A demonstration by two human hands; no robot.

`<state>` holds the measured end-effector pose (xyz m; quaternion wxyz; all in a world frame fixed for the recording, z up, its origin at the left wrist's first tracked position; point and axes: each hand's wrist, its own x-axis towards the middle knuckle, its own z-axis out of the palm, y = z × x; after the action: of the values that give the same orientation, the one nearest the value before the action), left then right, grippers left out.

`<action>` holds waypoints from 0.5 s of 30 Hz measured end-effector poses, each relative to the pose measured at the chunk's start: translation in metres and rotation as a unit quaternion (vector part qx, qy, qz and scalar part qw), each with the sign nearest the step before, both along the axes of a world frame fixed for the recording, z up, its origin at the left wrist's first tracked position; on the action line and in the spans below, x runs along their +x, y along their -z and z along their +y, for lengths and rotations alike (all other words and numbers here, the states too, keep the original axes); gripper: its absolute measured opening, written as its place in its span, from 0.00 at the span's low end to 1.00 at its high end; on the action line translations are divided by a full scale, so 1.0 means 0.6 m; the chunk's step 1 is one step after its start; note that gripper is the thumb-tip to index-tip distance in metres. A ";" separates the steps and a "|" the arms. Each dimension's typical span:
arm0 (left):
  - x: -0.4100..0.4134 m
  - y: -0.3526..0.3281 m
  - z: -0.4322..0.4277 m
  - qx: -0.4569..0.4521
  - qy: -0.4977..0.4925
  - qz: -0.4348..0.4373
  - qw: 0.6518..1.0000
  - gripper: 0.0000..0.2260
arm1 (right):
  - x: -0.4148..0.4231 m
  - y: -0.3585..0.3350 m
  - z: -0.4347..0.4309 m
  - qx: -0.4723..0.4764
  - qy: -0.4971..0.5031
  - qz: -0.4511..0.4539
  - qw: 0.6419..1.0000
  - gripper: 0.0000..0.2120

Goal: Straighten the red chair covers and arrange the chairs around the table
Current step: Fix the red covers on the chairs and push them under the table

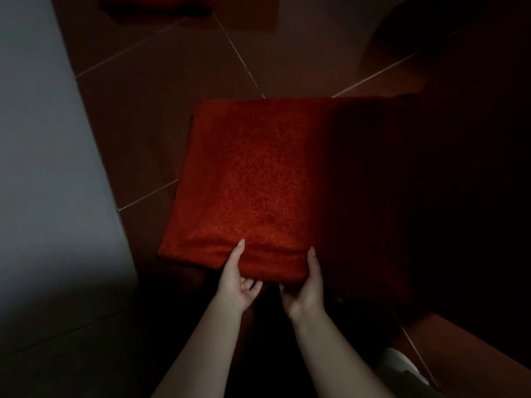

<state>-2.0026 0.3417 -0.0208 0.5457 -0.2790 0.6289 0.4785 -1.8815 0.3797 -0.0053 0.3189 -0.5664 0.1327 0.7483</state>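
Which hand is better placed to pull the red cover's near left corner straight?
Left. The left hand grips the red cover nearer that corner; the right hand grips farther away.

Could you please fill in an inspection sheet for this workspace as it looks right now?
Surface: reddish-brown tiled floor, dimly lit.
Job's things: red chair cover lies smooth over a seat; second red cover partly in view at the top edge.
Clutter: pale object at lower right, too dark to identify.
Grippers: left hand and right hand each pinch the cover's near edge, thumbs on top, fingers underneath.
Cables: nothing seen.
Surroundings: pale grey surface on the left, wall or cloth, cannot tell; right side in deep shadow.
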 end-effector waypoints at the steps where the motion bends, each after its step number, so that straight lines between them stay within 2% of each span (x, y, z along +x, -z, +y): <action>1: 0.002 -0.005 0.002 -0.005 -0.002 0.001 1.000 0.31 | 0.001 -0.002 0.001 -0.004 0.002 0.008 1.000 0.31; 9: 0.017 -0.049 0.003 -0.031 -0.043 0.005 0.999 0.35 | 0.001 -0.053 0.011 -0.058 0.054 0.023 0.997 0.26; 12: 0.018 -0.076 0.009 -0.030 -0.048 0.008 0.998 0.36 | 0.002 -0.083 0.021 -0.057 0.056 0.012 0.997 0.20; 15: 0.016 -0.114 0.021 -0.026 -0.055 0.014 0.998 0.35 | 0.000 -0.118 0.035 -0.070 0.042 0.002 0.997 0.21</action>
<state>-1.9927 0.3542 0.0477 0.5021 -0.3209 0.6322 0.4952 -1.8817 0.4005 0.0655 0.3097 -0.5794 0.2089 0.7244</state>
